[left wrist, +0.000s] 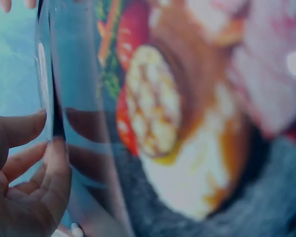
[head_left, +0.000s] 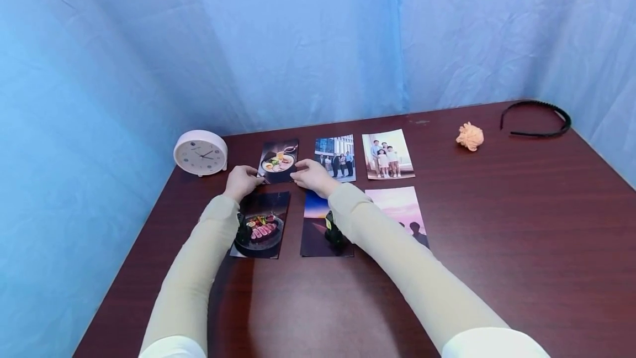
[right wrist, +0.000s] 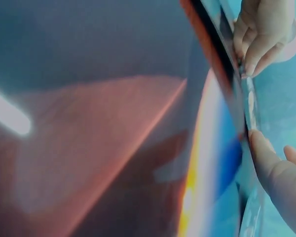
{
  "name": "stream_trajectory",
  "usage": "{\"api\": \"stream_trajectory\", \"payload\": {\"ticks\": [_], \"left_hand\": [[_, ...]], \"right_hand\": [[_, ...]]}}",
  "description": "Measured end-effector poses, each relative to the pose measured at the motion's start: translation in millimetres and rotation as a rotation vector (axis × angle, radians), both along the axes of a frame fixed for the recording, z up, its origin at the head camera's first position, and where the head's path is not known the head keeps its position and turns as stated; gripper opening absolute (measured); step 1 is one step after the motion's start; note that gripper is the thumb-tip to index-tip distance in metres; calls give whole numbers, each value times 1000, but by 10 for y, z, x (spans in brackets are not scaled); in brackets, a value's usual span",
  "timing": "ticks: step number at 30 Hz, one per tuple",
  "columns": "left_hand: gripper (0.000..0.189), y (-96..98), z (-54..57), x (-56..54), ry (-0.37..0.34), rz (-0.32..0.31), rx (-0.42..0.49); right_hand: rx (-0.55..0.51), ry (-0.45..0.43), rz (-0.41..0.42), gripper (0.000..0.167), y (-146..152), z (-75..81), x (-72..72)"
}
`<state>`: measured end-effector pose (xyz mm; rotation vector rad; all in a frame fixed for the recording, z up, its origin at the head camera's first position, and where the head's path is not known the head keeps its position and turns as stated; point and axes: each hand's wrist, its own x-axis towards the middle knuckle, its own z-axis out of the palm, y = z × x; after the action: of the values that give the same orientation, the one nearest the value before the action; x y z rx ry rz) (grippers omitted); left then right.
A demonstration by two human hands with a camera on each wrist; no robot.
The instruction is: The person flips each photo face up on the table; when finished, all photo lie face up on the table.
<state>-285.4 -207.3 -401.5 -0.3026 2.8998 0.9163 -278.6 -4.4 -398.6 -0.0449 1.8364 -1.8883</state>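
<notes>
A photo of a ramen bowl [head_left: 278,163] lies at the back left of the table, between both hands. My left hand [head_left: 242,182] pinches its lower left corner between thumb and fingers; the left wrist view has this hand [left wrist: 34,187] at the far left. From the other side, my right hand [head_left: 314,177] touches the photo's right edge with a fingertip. In the right wrist view, the other fingers of that hand [right wrist: 281,173] stand off the edge. Just in front lie a steak photo [head_left: 263,231] and a road-at-dusk photo [head_left: 315,236], each partly covered by a wrist.
Right of the ramen photo lie an office group photo [head_left: 343,153] and a family photo [head_left: 390,164]. A pink-sky photo [head_left: 392,203] is partly under the right sleeve. A white clock [head_left: 201,152] stands left; a peach scrunchie [head_left: 470,136] and black headband [head_left: 539,135] lie right.
</notes>
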Motion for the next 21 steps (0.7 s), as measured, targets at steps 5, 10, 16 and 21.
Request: {"api": "stream_trajectory", "payload": {"ticks": [5,10,16,21], "left_hand": [[36,38,87,49,74,-4,-47],[36,168,227,121,191,-30,36],[32,420,340,297,351,-93,148],[29,629,366,501,469,-162,217]], "right_hand": [[-80,3,26,45,13,98,41],[-125,32,72,38,154,233,116],[-146,92,79,39,442,297,203],[-136,137,57,36,719,362,328]]}}
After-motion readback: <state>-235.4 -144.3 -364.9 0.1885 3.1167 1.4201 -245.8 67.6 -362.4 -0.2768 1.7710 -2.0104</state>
